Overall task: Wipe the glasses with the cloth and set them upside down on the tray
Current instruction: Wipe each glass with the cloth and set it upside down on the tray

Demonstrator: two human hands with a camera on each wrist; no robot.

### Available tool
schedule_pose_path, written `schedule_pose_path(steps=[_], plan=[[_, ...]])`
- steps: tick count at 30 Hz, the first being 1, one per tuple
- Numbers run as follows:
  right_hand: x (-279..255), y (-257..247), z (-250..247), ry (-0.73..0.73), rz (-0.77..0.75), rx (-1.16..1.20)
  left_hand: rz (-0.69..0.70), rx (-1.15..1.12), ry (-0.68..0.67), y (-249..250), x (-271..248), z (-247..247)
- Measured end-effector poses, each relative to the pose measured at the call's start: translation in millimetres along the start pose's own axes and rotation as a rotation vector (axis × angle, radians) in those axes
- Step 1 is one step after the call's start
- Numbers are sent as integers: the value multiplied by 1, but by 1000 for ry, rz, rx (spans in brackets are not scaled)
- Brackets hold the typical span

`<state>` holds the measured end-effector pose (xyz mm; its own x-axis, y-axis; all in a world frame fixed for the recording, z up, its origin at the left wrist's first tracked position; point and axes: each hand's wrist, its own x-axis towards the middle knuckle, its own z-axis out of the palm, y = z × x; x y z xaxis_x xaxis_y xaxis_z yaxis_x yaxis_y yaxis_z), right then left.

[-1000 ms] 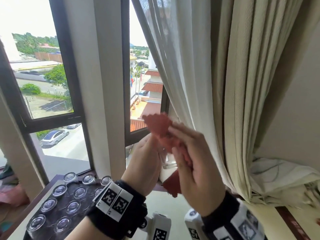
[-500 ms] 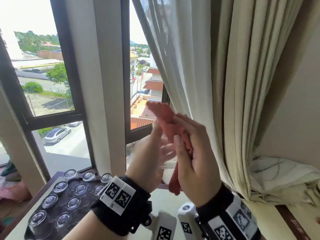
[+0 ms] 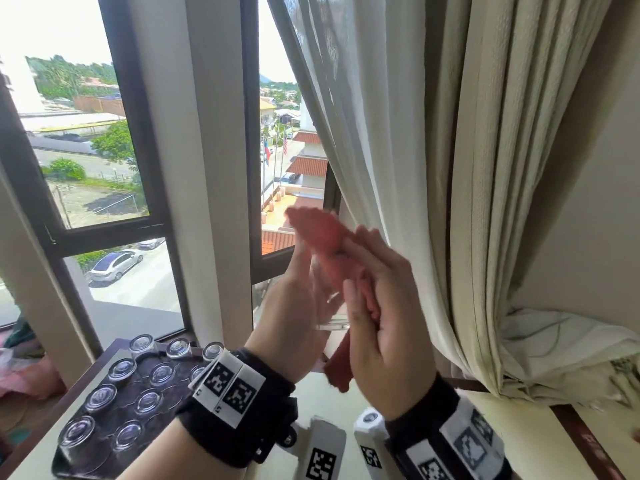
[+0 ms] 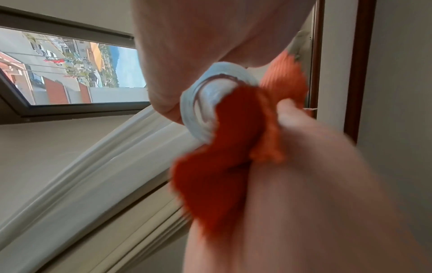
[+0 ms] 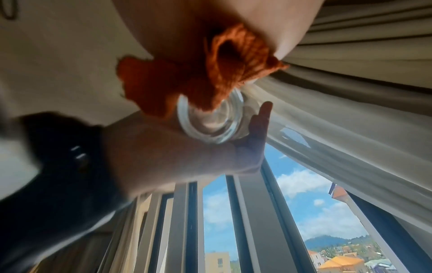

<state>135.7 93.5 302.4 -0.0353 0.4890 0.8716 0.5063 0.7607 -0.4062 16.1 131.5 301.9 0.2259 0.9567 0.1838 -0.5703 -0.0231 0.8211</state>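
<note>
A small clear glass [image 3: 329, 308] is held in the air before the window, gripped from the left by my left hand [image 3: 301, 306]. My right hand [image 3: 377, 299] grips a red-orange cloth [image 3: 320, 233] and presses it against the glass; a tail of the cloth hangs below. The left wrist view shows the cloth [image 4: 222, 147] stuffed into the glass's mouth [image 4: 198, 103]. In the right wrist view the thick glass base [image 5: 210, 122] shows under the cloth [image 5: 210, 77]. Both hands are blurred. Several glasses [image 3: 149, 400] stand upside down on the dark tray [image 3: 76, 465] at lower left.
The tray lies on a pale table [image 3: 540, 441] with a dark wooden edge, below a dark-framed window [image 3: 145, 140]. Cream curtains [image 3: 467, 168] hang just right of my hands, bunched at the right.
Both hands have lifted a little with the glass. My right hand has turned the cloth against the glass, and the cloth's top has swung up and left.
</note>
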Motion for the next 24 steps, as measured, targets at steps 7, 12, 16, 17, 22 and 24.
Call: schedule_pose_path(steps=[7, 12, 16, 17, 22, 24], plan=[[-37, 17, 4, -43, 100, 104, -76, 66, 17, 5, 13, -23], [9, 15, 5, 53, 119, 47, -73, -19, -13, 3, 4, -13], [-6, 2, 14, -59, 2, 23, -38, -96, -119, 16, 15, -10], [-18, 2, 16, -92, -28, 16, 87, -69, -65, 18, 11, -21], [-44, 11, 13, -67, 98, 131, -166, -80, 139, 12, 17, -25], [-28, 16, 10, -20, 174, 142, -156, -90, 121, 5, 16, -24]])
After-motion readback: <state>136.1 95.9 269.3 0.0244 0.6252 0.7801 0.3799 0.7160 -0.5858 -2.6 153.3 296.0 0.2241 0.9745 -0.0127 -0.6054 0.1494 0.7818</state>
